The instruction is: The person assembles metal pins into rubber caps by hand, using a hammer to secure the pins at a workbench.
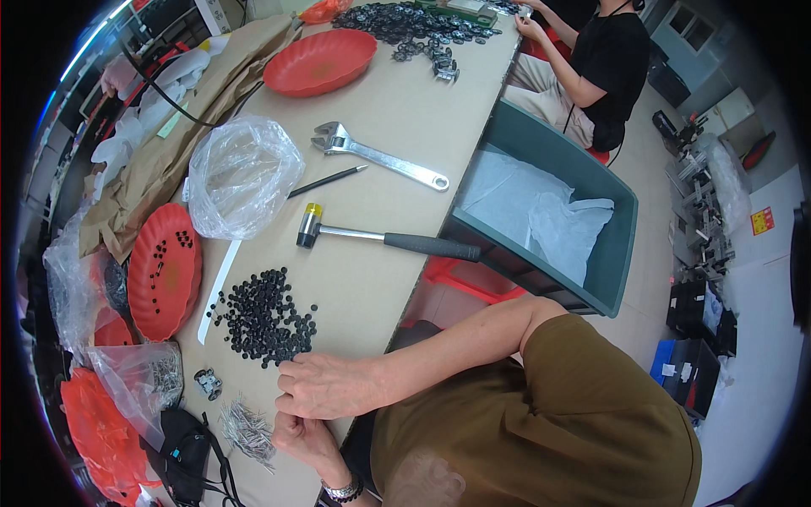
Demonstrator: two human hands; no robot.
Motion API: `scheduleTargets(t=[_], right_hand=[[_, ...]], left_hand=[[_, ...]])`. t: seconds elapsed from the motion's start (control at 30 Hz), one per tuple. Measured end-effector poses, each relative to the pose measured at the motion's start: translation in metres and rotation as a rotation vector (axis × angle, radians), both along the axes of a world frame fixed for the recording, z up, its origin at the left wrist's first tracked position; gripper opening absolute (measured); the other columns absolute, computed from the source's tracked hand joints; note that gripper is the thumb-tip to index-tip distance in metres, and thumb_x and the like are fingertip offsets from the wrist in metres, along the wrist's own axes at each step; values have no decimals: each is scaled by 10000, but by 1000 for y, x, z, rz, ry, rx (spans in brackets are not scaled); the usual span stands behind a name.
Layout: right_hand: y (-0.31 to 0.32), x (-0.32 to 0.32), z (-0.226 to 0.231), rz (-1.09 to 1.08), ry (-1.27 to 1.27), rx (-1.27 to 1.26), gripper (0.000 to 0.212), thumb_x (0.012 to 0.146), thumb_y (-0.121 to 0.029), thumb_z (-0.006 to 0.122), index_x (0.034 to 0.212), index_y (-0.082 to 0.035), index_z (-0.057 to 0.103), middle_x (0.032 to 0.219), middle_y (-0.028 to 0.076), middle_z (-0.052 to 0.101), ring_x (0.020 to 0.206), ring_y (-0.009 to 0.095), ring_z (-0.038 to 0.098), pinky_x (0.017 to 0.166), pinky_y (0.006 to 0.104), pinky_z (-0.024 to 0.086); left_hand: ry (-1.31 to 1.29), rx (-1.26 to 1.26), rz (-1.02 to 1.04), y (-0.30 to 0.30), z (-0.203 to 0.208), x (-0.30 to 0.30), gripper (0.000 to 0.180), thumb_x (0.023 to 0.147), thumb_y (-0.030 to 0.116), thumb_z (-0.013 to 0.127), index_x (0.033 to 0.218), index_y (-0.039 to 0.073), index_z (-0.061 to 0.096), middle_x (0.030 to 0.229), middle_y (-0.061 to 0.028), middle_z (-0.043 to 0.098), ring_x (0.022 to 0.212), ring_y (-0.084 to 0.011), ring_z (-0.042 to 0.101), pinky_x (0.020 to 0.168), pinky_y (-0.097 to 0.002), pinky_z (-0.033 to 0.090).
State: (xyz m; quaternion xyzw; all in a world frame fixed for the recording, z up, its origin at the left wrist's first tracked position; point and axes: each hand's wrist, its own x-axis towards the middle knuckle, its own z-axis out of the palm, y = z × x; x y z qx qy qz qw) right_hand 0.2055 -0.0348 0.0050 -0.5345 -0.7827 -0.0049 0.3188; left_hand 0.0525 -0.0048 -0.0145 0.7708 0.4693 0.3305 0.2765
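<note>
My right hand [329, 386] is closed, fingertips pinched together at the table's near edge. Right beside it, almost touching, is my left hand [306, 439], also closed, with a bracelet or watch at the wrist. Whatever the fingers hold is hidden. Just beyond my right hand spreads a pile of small round black parts [266, 321]. A heap of thin metal pins [247, 433] lies next to my left hand. Near both piles sits a small metal-and-black assembly [207, 384].
A hammer [355, 234], an adjustable wrench [380, 157] and a black pencil-like rod [325, 182] lie on the table. Red dishes [319, 63], a clear plastic bag [245, 177] and a black pouch [180, 452] surround them. A green bin [621, 245] stands beside the table; another person [591, 68] sits beyond.
</note>
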Motion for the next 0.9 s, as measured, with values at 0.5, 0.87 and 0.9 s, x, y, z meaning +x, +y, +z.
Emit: scheduleTargets(t=[0.5, 0.87, 0.9], right_hand=[[1, -3, -13, -14, 199, 8, 154, 762, -116, 687, 822, -30, 575, 833, 63, 527, 872, 210, 539, 699, 321, 512], [1, 10, -11, 77, 301, 15, 117, 794, -118, 652, 778, -16, 598, 828, 95, 578, 897, 253, 590, 685, 363, 543], [1, 10, -12, 78, 302, 14, 117, 794, -118, 652, 778, -16, 598, 828, 95, 578, 897, 253, 590, 685, 363, 543]], left_hand=[[-77, -22, -14, -1, 1, 5, 227, 859, 65, 761, 729, -40, 608, 601, -26, 568, 610, -59, 440, 524, -265, 379], [-3, -58, -15, 3, 2, 2, 184, 897, 31, 713, 777, -66, 613, 665, -2, 601, 668, -59, 458, 582, -252, 411], [-2, -59, -14, 2, 2, 3, 184, 897, 31, 713, 777, -66, 613, 665, -2, 601, 668, -59, 458, 582, -252, 411]])
